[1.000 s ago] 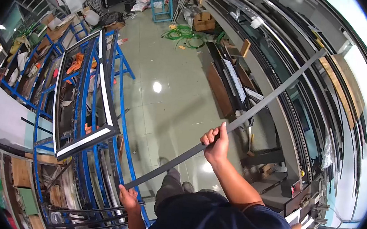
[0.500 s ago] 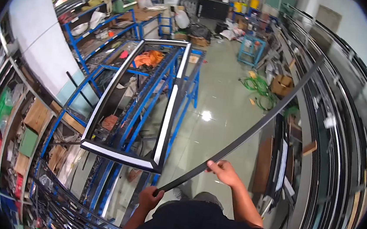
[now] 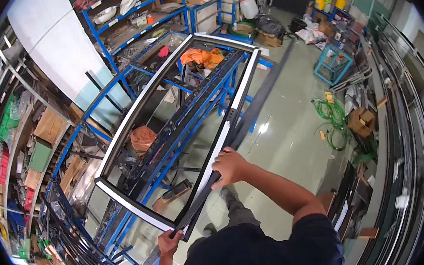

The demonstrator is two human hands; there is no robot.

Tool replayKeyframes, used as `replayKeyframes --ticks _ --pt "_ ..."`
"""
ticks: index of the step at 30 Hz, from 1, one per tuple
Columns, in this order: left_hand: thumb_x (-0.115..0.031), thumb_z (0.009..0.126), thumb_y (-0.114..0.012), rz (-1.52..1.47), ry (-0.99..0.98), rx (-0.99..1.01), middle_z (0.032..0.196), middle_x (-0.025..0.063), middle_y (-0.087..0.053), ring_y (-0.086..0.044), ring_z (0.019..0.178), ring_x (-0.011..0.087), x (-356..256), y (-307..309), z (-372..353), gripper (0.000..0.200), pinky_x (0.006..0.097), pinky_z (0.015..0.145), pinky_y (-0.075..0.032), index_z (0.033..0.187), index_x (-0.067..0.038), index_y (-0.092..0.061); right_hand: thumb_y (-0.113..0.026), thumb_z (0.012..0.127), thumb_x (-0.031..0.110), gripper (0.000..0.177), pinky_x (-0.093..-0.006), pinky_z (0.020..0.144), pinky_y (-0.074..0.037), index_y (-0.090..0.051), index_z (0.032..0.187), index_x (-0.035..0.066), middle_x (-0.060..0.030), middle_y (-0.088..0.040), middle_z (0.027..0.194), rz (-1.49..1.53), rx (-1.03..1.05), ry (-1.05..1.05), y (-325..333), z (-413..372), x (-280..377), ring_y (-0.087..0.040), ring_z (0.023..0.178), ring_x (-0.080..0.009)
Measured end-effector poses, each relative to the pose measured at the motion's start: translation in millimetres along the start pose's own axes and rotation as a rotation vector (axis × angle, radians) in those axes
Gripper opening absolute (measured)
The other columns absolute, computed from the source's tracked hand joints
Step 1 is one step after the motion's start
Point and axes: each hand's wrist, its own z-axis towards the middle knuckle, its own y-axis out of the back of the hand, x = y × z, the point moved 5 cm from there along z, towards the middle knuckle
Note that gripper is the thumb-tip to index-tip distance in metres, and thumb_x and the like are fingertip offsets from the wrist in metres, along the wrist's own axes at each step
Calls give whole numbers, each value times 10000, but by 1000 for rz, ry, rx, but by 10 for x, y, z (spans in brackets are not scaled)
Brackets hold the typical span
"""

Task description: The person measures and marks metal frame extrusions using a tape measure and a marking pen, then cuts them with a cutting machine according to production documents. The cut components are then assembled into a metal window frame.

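Note:
A long dark strip (image 3: 266,94) lies along the right side of a black frame with white faces (image 3: 135,204). My left hand (image 3: 168,242) is closed around the strip's near end, right at the frame's near right corner. Further up, my right hand (image 3: 230,168) grips the same strip from above, its fingers next to the frame's white right edge. From there the strip runs away past the frame's far right corner. The frame rests on a blue metal workbench (image 3: 160,173).
Orange cloth (image 3: 201,57) sits on the bench's far part. Shelves with boxes and a green block (image 3: 41,156) line the left side. Green hose (image 3: 330,112) and a cardboard box (image 3: 361,121) are on the floor, near a teal stand (image 3: 333,65). Long profiles are racked at right.
The strip has swung left from across the aisle to alongside the frame's right side. My right hand has moved left and forward with it; my left hand is now at the frame's near corner.

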Motion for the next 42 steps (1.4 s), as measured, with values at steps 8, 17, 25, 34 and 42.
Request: replayKeyframes --ticks 8,17,25,34,42 --pt "-475 810 -829 285 108 -457 1087 79 -659 -607 1140 336 -519 -488 365 428 547 951 -421 1020 -123 -705 -759 694 770 718 -462 997 -397 -771 1071 159 -74 -735 1051 49 124 227 -870 1283 -1233 -654 1142 -280" --pt "-496 901 -743 309 80 -412 1048 61 -741 -684 1002 293 -551 -768 596 427 493 1003 -424 1217 -209 -750 -697 749 814 755 -509 1012 -438 -806 1109 159 -95 -720 1094 133 327 248 -1361 1488 -1781 -655 1153 -320" --pt "-467 907 -737 270 137 -311 1098 51 -721 -669 1059 310 -626 -950 648 394 483 953 -456 1197 -202 -765 -713 770 781 668 -438 926 -434 -820 1008 166 -47 -665 1014 147 123 291 -1509 1298 -2012 -604 1127 -278" --pt "-494 924 -723 312 156 -327 1037 55 -677 -644 1015 326 -970 -1129 907 391 503 878 -471 1178 -201 -767 -694 794 774 681 -469 1056 -382 -828 1134 199 -92 -670 1122 206 262 198 -1439 1314 -2466 -574 1229 -292" --pt "-466 966 -663 147 152 -444 1218 115 -680 -610 1191 344 -1005 -1145 824 400 544 1024 -416 1241 -182 -721 -851 775 502 374 -437 684 -539 -838 972 184 -71 -684 830 269 31 297 -1399 1385 -2310 -687 776 -311"
